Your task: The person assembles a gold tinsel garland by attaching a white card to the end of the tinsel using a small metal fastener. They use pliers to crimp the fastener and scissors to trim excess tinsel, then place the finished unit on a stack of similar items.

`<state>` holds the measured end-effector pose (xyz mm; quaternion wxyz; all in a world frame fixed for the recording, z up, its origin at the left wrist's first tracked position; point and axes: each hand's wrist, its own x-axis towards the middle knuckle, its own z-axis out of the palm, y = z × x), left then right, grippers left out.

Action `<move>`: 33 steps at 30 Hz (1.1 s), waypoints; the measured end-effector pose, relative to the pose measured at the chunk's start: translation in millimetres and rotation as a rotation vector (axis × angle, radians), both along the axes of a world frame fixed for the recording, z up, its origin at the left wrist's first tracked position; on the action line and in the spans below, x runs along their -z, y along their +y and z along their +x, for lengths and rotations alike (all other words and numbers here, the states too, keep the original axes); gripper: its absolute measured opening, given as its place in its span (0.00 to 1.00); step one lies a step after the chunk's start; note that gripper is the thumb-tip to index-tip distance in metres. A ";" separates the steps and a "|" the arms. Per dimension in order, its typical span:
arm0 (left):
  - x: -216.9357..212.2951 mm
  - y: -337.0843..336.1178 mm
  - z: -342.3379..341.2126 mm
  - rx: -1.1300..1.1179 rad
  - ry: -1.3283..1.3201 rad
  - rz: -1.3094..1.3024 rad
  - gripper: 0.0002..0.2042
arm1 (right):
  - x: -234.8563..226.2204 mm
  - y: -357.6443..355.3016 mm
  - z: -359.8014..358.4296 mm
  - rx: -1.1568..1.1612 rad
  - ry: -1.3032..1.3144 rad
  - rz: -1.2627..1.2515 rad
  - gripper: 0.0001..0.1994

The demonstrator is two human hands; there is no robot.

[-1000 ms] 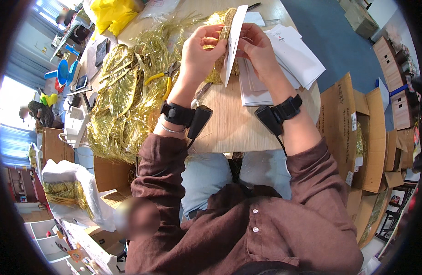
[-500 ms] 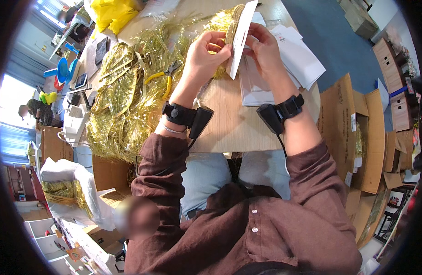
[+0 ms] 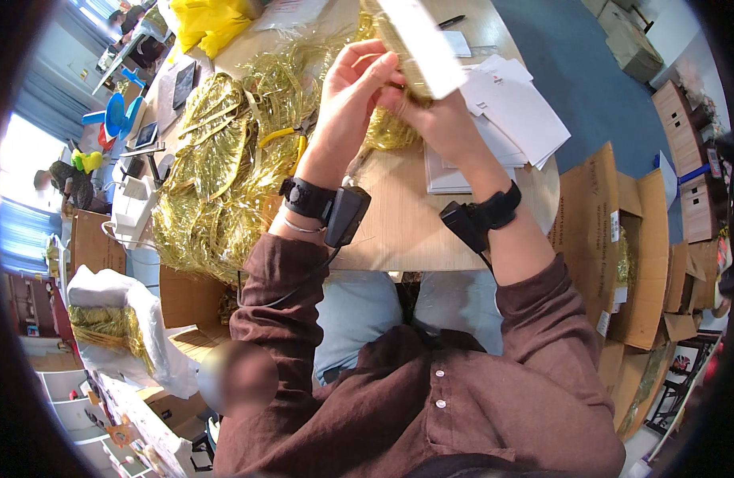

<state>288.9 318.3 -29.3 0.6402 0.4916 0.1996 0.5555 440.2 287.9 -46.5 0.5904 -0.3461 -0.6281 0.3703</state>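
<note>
Up at the far side of the table I hold a bundle of gold tinsel fringe (image 3: 411,68) with a white card (image 3: 422,44) against its band. My left hand (image 3: 352,99) is closed at the left edge of the band, thumb and fingers pinching the tinsel. My right hand (image 3: 442,123) grips the lower end from the right; its fingers are partly hidden by the card and slightly blurred. Loose strands hang below both hands onto the wood table (image 3: 399,207). Left of my left hand lie yellow-handled pliers (image 3: 291,138) on a large heap of gold tinsel (image 3: 211,159).
White sheets and cards (image 3: 518,115) lie at the table's right, with a black pen (image 3: 452,21) beyond. A yellow plastic bag (image 3: 203,24) sits far left. Open cardboard boxes (image 3: 586,215) stand beside the table at right. Another person (image 3: 64,183) is at far left.
The white card has tilted its broad face into view, its top swinging left. My right hand has moved down and left, closer to my left hand.
</note>
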 end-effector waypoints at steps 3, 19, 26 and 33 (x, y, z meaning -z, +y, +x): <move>-0.1 -1.7 -0.1 0.050 0.035 0.108 0.16 | -1.2 4.6 7.1 0.081 0.200 -0.132 0.26; 22.6 1.4 5.0 0.026 0.212 -0.003 0.22 | -14.1 15.0 53.6 -0.021 0.870 -0.252 0.26; 18.5 -1.3 -3.3 0.115 0.186 -0.209 0.12 | -4.1 19.9 55.9 -0.018 0.914 -0.264 0.27; -27.5 -19.2 -26.0 -0.045 0.680 0.158 0.13 | -21.4 16.4 101.7 0.142 0.935 -0.150 0.26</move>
